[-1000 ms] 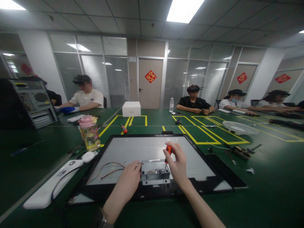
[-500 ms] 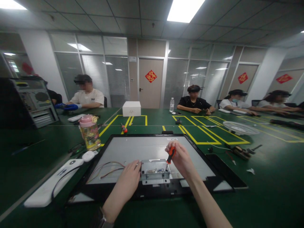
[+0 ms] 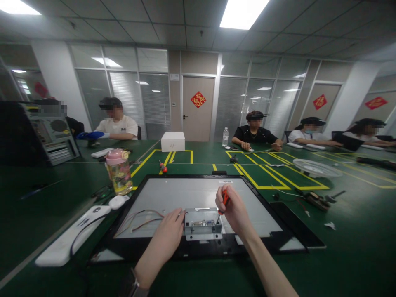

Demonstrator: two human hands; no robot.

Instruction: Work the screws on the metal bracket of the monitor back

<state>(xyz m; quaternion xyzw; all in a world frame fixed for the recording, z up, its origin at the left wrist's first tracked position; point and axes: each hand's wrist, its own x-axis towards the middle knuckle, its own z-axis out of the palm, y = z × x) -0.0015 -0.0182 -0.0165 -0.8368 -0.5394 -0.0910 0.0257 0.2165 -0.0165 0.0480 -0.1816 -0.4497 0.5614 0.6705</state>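
A flat monitor panel [image 3: 173, 194] in a black frame lies back-up on the green table in front of me. Near its front edge sits a small metal bracket with connector ports [image 3: 203, 224]. My left hand [image 3: 168, 237] rests against the bracket's left side, fingers curled. My right hand [image 3: 233, 210] is closed round a small orange-handled screwdriver [image 3: 225, 199], whose tip points down at the bracket's right end. Thin coloured wires [image 3: 140, 220] loop across the panel left of the bracket.
Left of the panel lie a white cover [image 3: 69, 241], a white pouch [image 3: 116, 201] and a pink-lidded bottle [image 3: 118, 172]. Small tools [image 3: 315, 200] and a clear dish [image 3: 312, 167] lie to the right. A computer case [image 3: 46, 134] stands far left. Several people sit along the far side.
My right hand has drawn the screwdriver from upright over the bracket to a slant at its right end. The left hand has stayed put. The view has shifted slightly.
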